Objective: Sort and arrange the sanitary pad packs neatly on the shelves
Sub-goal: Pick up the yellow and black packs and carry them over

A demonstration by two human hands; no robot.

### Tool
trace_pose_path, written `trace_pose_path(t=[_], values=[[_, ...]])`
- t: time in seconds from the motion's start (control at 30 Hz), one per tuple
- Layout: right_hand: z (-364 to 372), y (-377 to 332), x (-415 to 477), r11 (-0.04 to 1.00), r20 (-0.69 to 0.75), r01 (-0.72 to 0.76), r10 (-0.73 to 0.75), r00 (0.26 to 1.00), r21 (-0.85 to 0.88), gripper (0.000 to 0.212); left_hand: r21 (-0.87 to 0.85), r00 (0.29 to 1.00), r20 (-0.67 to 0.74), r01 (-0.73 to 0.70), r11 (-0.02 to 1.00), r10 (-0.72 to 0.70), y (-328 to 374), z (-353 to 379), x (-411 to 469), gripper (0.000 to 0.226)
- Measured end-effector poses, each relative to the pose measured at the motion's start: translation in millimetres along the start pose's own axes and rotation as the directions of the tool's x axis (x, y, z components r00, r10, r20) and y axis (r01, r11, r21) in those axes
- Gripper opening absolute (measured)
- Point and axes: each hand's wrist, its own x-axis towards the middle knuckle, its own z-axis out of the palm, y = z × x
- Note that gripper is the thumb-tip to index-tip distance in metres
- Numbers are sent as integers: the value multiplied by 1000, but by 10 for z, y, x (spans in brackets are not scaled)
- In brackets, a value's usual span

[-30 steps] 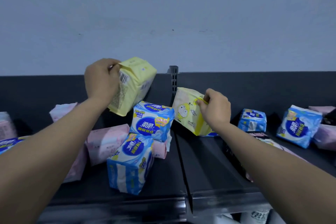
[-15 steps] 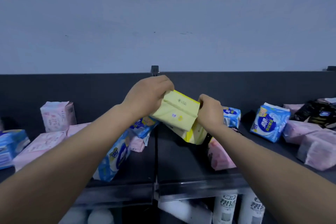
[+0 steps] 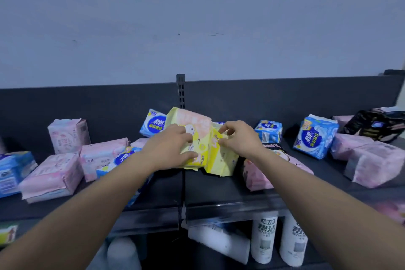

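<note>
Head view, looking forward and down at a dark shelf set against a pale wall. Two yellow sanitary pad packs are held side by side at the middle of the shelf, right over the seam where two shelf sections meet, in front of a slotted upright post.

The left yellow pack is stood nearly upright and is gripped by the left hand, whose fingers are curled over its front face with the thumb pressed low against it. The right yellow pack is leaned against the first, touching it, and is pinched near its top edge by the right hand, fingertips drawn together. Both forearms are extended forward from the lower corners, converging on the packs.

Risks, as judged from this arrangement: the packs are soft and are balanced on narrow bottom edges, so either could be tipped forward once released. The right pack is tilted, and its lower edge may slide on the smooth shelf. A pink pack and a blue pack lie close by, and could be knocked by the wrists.

Other pink and blue packs are scattered unsorted to both sides, with a black pack at far right. White bottles are seen on the shelf below.
</note>
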Motion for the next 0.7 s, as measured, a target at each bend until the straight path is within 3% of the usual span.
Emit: trace_pose_path(t=[0.1, 0.23, 0.33, 0.4, 0.5, 0.7], values=[[29, 2, -63, 1000, 5, 13, -13, 1000, -4, 25, 120, 999, -15, 38, 992, -36, 102, 68, 20, 46], [125, -70, -139, 994, -18, 4, -6, 1000, -108, 18, 176, 970, -218, 149, 973, -109, 92, 129, 84, 55], [195, -143, -237, 983, -33, -5, -1, 999, -182, 15, 132, 968, -128, 232, 964, -216, -49, 154, 164, 79], [223, -170, -289, 978, -76, -16, 0, 997, -206, 10, 87, 964, -120, 248, 965, -237, -119, 134, 198, 70], [249, -201, -347, 978, -132, -31, 4, 991, -205, 10, 95, 955, -266, 165, 982, -134, -60, 8, 212, 47], [154, -197, -418, 987, -183, -110, 87, 979, -121, 9, 48, 973, -216, -74, 996, 83, 296, -223, 225, 28]])
